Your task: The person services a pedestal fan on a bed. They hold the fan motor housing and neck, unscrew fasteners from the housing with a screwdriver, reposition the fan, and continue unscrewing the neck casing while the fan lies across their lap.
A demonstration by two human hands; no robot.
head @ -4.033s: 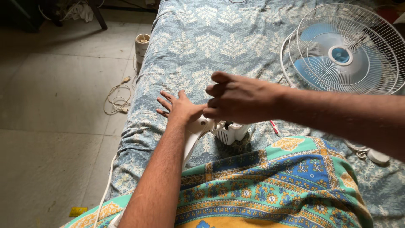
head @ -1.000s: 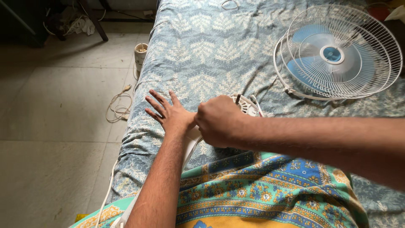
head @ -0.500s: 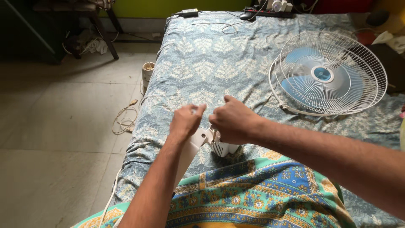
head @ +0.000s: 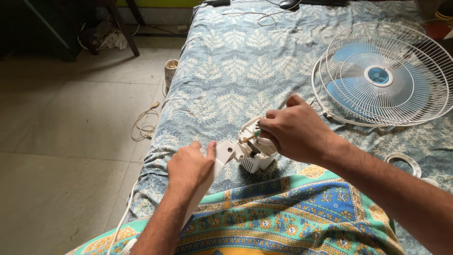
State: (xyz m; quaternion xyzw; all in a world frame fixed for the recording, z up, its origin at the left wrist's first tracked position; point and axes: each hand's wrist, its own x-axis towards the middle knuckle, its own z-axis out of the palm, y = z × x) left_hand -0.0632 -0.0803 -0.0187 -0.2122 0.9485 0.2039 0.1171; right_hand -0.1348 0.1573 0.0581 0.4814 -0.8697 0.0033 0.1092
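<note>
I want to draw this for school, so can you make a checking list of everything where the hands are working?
Surface: bed with a blue leaf-pattern sheet.
Job's things: white fan motor housing on a white stand arm.
Clutter: fan head with wire grille; white ring.
Grippers: left hand grips the stand arm; right hand works at the housing top with a small green-tipped tool, partly hidden.
Cables: loose cord on the floor.
Surroundings: tiled floor; patterned cloth in the foreground.
</note>
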